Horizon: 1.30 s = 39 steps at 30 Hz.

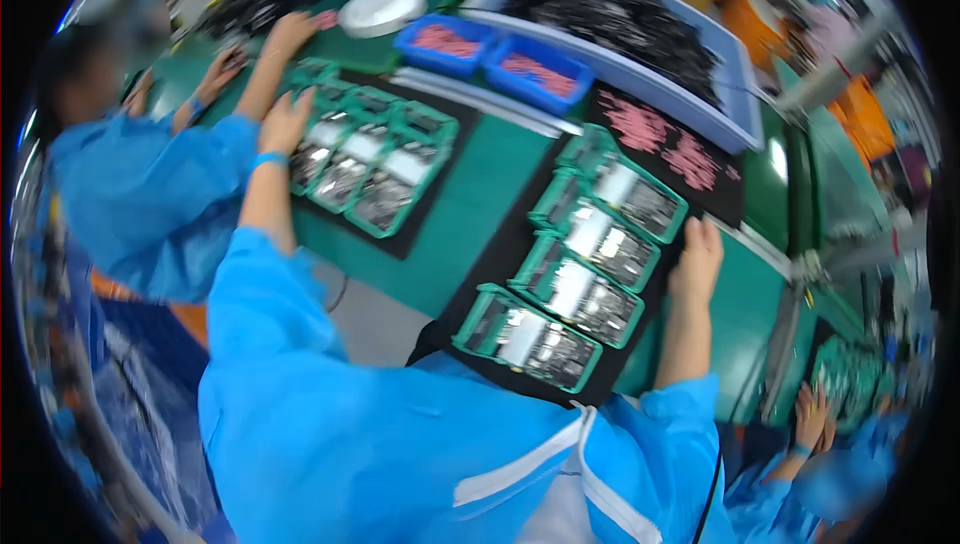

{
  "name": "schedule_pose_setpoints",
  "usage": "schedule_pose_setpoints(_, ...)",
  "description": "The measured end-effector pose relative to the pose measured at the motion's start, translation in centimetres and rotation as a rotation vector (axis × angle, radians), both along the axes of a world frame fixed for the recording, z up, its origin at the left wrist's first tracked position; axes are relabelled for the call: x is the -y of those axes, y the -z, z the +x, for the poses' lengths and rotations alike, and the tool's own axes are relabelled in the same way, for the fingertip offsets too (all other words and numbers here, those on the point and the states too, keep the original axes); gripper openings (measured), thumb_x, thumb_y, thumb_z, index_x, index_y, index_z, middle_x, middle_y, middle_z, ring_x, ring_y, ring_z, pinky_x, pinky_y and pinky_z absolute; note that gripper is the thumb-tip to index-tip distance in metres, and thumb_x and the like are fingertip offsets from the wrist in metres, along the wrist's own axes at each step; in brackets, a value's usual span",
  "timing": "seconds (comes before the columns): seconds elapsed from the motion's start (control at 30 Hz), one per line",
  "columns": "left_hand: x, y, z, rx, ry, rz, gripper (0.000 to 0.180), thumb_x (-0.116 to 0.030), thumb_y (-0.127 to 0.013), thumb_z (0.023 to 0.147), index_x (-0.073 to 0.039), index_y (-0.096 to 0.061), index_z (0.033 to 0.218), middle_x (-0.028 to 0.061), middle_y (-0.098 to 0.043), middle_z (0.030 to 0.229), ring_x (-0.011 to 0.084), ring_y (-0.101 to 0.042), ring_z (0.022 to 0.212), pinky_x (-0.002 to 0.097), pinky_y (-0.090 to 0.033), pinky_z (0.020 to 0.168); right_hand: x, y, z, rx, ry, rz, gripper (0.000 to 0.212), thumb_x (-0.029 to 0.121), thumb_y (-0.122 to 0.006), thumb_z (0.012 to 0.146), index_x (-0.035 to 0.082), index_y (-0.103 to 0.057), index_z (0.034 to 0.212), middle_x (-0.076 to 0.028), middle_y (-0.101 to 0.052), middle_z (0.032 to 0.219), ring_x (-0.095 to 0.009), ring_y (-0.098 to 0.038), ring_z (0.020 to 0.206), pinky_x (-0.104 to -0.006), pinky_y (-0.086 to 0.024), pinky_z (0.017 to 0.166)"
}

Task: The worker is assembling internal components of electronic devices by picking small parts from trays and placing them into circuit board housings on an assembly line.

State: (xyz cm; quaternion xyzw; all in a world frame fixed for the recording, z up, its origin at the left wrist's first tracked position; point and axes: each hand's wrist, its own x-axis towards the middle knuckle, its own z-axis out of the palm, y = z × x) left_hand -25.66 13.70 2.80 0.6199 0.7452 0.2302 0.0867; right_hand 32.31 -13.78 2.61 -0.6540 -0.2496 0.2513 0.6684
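Observation:
On the left, several joined green trays [384,231] rest on a black mat [405,242], holding silvery parts that look like circuit boards. My left hand [285,125] is at their left edge, fingers closed over the rim. A second set of green trays [478,336] stands in a slanted row on another black mat [505,279], with similar silver and dark parts [562,356] inside. My right hand [697,259] is beside the right edge of that mat, near the top tray. Its fingers are blurred, and whether they grip anything is unclear.
Small pink pieces [640,131] lie beyond the right trays. Two blue bins [560,102] of pink pieces and a large pale-blue bin [745,94] of black items stand at the back. A co-worker's arm [262,84] reaches in at left; another person's hands [812,416] are at lower right.

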Motion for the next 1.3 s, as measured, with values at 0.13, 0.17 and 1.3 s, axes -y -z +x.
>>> schedule_pose_setpoints(0.13,-1.9,3.7,-14.8,-0.745,0.282,0.209,0.054,-0.01,-0.045,0.091,-0.024,-0.035,0.142,0.0261,-0.045,0.134,0.0421,-0.053,0.114,0.0445,-0.048,0.091,-2.0,-0.6,-3.7,-0.107,0.028,0.173,0.023,0.012,-0.058,0.092,-0.001,-0.055,0.11,-0.004,-0.062,0.099,-0.012,-0.056,0.092,-0.0271,-0.044,0.087)
schedule_pose_setpoints(0.17,-2.3,3.8,-15.5,-0.728,0.26,0.177,0.059,-0.006,-0.045,0.09,-0.025,-0.031,0.143,0.0252,-0.043,0.136,0.0412,-0.05,0.117,0.0433,-0.046,0.094,-1.0,0.5,-1.6,-0.296,-0.14,0.305,0.026,0.011,-0.055,0.093,-0.003,-0.053,0.115,-0.007,-0.059,0.107,-0.013,-0.053,0.099,-0.0269,-0.042,0.09)
schedule_pose_setpoints(1.3,30.4,-6.4,8.4,1.261,0.04,-0.599,0.042,-0.016,-0.061,0.088,0.011,-0.049,0.119,0.0189,-0.067,0.088,0.0231,-0.069,0.07,0.0287,-0.059,0.06,22.9,-2.0,10.9,1.317,0.679,-0.469,0.041,0.025,-0.057,0.089,0.001,-0.054,0.123,-0.033,-0.032,0.137,-0.045,-0.03,0.129,-0.0495,-0.024,0.105)
